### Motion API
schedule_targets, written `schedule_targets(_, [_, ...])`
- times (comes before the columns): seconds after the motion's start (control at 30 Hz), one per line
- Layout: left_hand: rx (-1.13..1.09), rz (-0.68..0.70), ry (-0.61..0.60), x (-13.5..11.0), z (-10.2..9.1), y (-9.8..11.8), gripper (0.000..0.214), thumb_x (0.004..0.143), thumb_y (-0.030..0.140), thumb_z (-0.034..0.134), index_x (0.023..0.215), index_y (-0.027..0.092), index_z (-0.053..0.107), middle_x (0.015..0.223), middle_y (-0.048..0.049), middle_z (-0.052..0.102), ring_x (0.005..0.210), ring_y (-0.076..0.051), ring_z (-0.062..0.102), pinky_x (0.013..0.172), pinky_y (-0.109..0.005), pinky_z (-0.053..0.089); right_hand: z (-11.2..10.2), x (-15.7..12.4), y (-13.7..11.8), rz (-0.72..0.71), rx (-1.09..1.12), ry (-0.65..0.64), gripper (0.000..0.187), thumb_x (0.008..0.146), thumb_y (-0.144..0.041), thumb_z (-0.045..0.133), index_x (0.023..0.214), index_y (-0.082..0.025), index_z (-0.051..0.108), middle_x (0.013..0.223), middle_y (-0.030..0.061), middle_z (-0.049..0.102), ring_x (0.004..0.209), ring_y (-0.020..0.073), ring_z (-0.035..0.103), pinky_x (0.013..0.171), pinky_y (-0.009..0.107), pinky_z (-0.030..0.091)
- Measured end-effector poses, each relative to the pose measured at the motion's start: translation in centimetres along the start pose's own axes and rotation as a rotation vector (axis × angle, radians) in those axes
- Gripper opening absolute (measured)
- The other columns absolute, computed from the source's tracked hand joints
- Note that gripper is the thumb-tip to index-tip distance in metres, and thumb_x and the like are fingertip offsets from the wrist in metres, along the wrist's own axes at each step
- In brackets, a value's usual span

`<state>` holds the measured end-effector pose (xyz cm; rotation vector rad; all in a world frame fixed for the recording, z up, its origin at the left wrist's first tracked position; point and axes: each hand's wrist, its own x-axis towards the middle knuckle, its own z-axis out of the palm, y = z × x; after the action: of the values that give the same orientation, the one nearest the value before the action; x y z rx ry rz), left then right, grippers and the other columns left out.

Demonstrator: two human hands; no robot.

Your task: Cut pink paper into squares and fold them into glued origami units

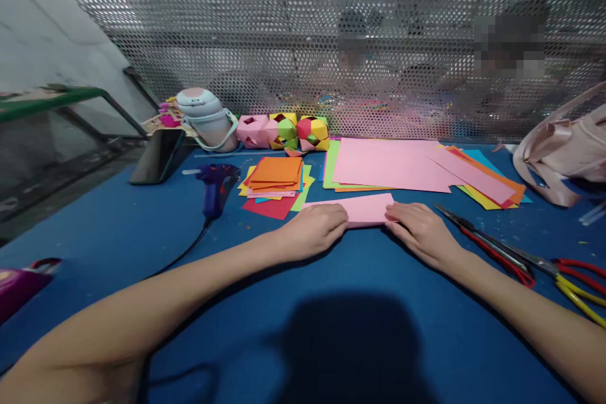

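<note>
1. A person's two bare hands work at a blue table (350,271), seen from above, both forearms reaching in from the near side.
2. The pink paper strip (367,208) lies crosswise between the hands, near the middle of the view. A narrow, darker band along its near edge may be a fold.
3. The left hand (316,230) grasps the strip toward its left end, fingers curled over the near edge, knuckles up; its thumb's hold is hidden.
4. The right hand (419,230) grips the strip's right end, fingertips on top and thumb at the near edge.
5. The step in hand looks like folding, or lining up an edge for a fold. As a judgement, a straight crease would call for both ends kept level, with even pressure along the near edge.
6. Just beyond the left hand sits a stack of small coloured paper squares (275,172), orange on top. Left of it, a blue glue gun (215,189) lies on the table, its cord trailing toward the person.
7. Beyond the strip lie large pink sheets (391,164) over other colours, with a loose pink strip (473,175) resting across their right side.
8. To the right of the right hand lie black-and-red scissors (497,255) and scissors with red and yellow handles (563,270).
9. At the back, before a perforated metal panel (303,57), stand folded paper balls (284,132) and a pale lidded bottle (208,120).
</note>
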<state>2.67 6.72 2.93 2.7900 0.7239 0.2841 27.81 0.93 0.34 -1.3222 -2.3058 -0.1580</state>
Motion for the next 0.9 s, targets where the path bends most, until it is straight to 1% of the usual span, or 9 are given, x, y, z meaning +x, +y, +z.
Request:
schedule_targets(0.07, [-0.021, -0.028, 0.026, 0.0, 0.2, -0.3, 0.025, 0.093, 0.021, 0.037, 0.086, 0.015, 0.059, 0.086, -0.0065, 0.063, 0.082, -0.018, 0.057, 0.076, -0.028, 0.042, 0.0, 0.0, 0.0, 0.076, 0.061, 0.023, 0.029, 0.094, -0.033, 0.043, 0.105, -0.015, 0.063, 0.109, 0.0116, 0.068, 0.101, 0.0244, 0.063, 0.088, 0.042, 0.047])
schedule_targets(0.17, [-0.111, -0.111, 0.057, 0.0, 0.2, -0.6, 0.022, 0.091, 0.021, 0.043, 0.076, 0.015, 0.058, 0.078, -0.0043, 0.061, 0.072, -0.015, 0.054, 0.067, -0.025, 0.040, 0.0, 0.0, 0.2, 0.241, 0.175, 0.075, 0.033, 0.091, -0.037, 0.046, 0.111, -0.016, 0.060, 0.111, 0.0118, 0.067, 0.102, 0.0251, 0.062, 0.089, 0.043, 0.047])
schedule_targets(0.27, [-0.245, -0.220, 0.097, 0.1, -0.1, -0.6, 0.021, 0.087, 0.022, 0.049, 0.069, 0.015, 0.056, 0.073, -0.0022, 0.060, 0.068, -0.014, 0.053, 0.063, -0.024, 0.038, -0.2, 0.1, 0.3, 0.372, 0.305, 0.092, 0.036, 0.088, -0.041, 0.048, 0.113, -0.017, 0.058, 0.108, 0.0107, 0.067, 0.096, 0.0245, 0.063, 0.084, 0.040, 0.050])
schedule_targets(0.37, [-0.354, -0.279, 0.117, 0.2, -0.3, -0.3, 0.018, 0.083, 0.023, 0.053, 0.067, 0.015, 0.056, 0.073, -0.0007, 0.059, 0.067, -0.013, 0.052, 0.062, -0.023, 0.038, -0.4, 0.3, 0.3, 0.456, 0.405, 0.114, 0.033, 0.086, -0.041, 0.049, 0.107, -0.017, 0.060, 0.099, 0.0085, 0.068, 0.087, 0.0221, 0.064, 0.077, 0.036, 0.050])
schedule_targets(0.5, [-0.423, -0.300, 0.111, 0.2, -0.3, -0.2, 0.017, 0.082, 0.024, 0.052, 0.068, 0.016, 0.056, 0.074, -0.0007, 0.059, 0.067, -0.013, 0.052, 0.062, -0.024, 0.038, -0.6, 0.3, 0.5, 0.542, 0.475, 0.161, 0.028, 0.087, -0.042, 0.047, 0.090, -0.019, 0.062, 0.086, 0.0045, 0.068, 0.080, 0.0197, 0.062, 0.073, 0.032, 0.047])
schedule_targets(0.67, [-0.433, -0.265, 0.134, 0.2, 0.4, 0.0, 0.012, 0.077, 0.018, 0.053, 0.065, 0.016, 0.054, 0.076, -0.0017, 0.060, 0.074, -0.015, 0.053, 0.068, -0.026, 0.041, -0.5, 0.3, 1.0, 0.610, 0.513, 0.161, 0.032, 0.089, -0.043, 0.042, 0.082, -0.019, 0.062, 0.081, 0.0032, 0.066, 0.077, 0.0191, 0.061, 0.070, 0.031, 0.046])
schedule_targets(0.73, [-0.403, -0.238, 0.176, 0.1, 0.9, 0.2, 0.012, 0.075, 0.014, 0.053, 0.064, 0.016, 0.053, 0.076, -0.0024, 0.060, 0.074, -0.015, 0.053, 0.071, -0.028, 0.041, -0.4, 0.3, 1.0, 0.594, 0.510, 0.145, 0.030, 0.088, -0.042, 0.044, 0.080, -0.020, 0.062, 0.080, 0.0028, 0.066, 0.076, 0.0189, 0.060, 0.071, 0.031, 0.046])
schedule_targets(0.83, [-0.344, -0.174, 0.290, -0.1, 1.9, 0.8, 0.012, 0.072, 0.010, 0.052, 0.063, 0.017, 0.051, 0.077, -0.0032, 0.060, 0.076, -0.016, 0.053, 0.073, -0.029, 0.042, -0.5, 0.4, 0.8, 0.567, 0.512, 0.121, 0.028, 0.088, -0.041, 0.045, 0.081, -0.020, 0.062, 0.080, 0.0028, 0.066, 0.076, 0.0188, 0.060, 0.072, 0.032, 0.046])
schedule_targets(0.9, [-0.296, -0.129, 0.311, -0.4, 2.5, 1.2, 0.011, 0.071, 0.008, 0.052, 0.065, 0.017, 0.052, 0.082, -0.0039, 0.060, 0.082, -0.017, 0.054, 0.075, -0.031, 0.041, -0.5, 0.3, 0.7, 0.556, 0.513, 0.117, 0.027, 0.088, -0.040, 0.045, 0.086, -0.020, 0.063, 0.084, 0.0036, 0.066, 0.079, 0.0191, 0.060, 0.073, 0.032, 0.047])
